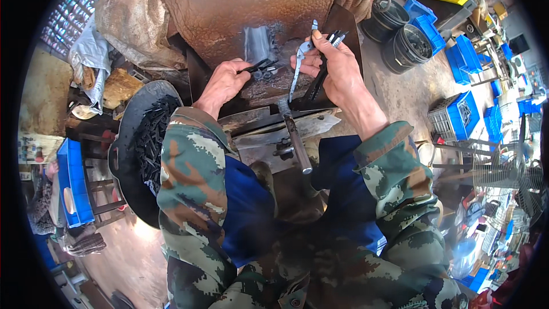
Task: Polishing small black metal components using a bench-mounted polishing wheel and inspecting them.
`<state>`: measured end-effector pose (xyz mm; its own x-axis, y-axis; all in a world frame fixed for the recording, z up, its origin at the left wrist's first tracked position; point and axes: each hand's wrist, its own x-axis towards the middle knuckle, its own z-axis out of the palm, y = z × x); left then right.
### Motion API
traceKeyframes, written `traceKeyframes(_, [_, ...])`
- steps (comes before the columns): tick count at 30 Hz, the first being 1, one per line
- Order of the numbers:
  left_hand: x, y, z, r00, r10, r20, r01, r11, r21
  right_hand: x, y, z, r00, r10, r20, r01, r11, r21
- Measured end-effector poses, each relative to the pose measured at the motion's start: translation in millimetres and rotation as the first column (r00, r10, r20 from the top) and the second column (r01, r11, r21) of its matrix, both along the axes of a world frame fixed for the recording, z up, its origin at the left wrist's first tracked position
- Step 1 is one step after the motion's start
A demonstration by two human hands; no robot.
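The person in the camouflage jacket (189, 177) has both arms stretched toward a rusty, crusted metal housing (229, 6), and both hands are busy in front of it. The left hand (222, 87) is pinching some short black strips (250, 70) between thumb and fingertips, just below a pale, blurred patch (257, 44) on the housing; more dark pieces show at the fingertips, too jumbled to count. The right hand (346, 77) is the fuller one: thumb and fingers grip a slim grey metal piece (297, 68) held upright, its narrow end pointing down, while a bundle of longer black strips (319, 80) is tucked against the palm, slanting down. The two hands stand apart, with the grey piece between them, nearer the right.

Below them a round metal bar (296, 140) juts toward the person's lap. By the left sleeve sits a big dark basin (122, 143), heaped with more black strips. Over on the right, two black buckets (413, 48) stand on the floor (392, 88), with blue crates (463, 117) beyond and a wire-caged fan (503, 177).
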<state>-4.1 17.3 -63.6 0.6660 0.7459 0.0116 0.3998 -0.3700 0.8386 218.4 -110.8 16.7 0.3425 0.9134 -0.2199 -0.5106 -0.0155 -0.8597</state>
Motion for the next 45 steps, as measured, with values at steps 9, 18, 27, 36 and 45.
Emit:
traceKeyframes(9, [4,-4,7,1.0,-0.003,0.014,0.004,0.999,-0.033,5,-1,7,0.996,-0.05,-0.076,0.049,0.999,-0.007])
traceKeyframes(18, [17,-13,35,0.988,0.103,-0.116,-0.093,0.991,0.093,13,-12,3,0.997,-0.018,-0.078,0.015,0.999,-0.037])
traceKeyframes(27, [7,-3,5,0.969,0.243,0.034,-0.231,0.949,-0.214,7,-53,-34,0.49,0.003,0.871,-0.294,0.942,0.162])
traceKeyframes(36, [-11,-5,25,0.931,0.363,-0.041,-0.365,0.914,-0.177,-11,-108,-39,0.069,0.092,0.993,-0.628,0.777,-0.028])
traceKeyframes(45, [-19,17,4,0.878,0.476,0.043,-0.476,0.879,-0.01,-19,-91,-30,0.08,0.139,0.987,-0.665,0.745,-0.051])
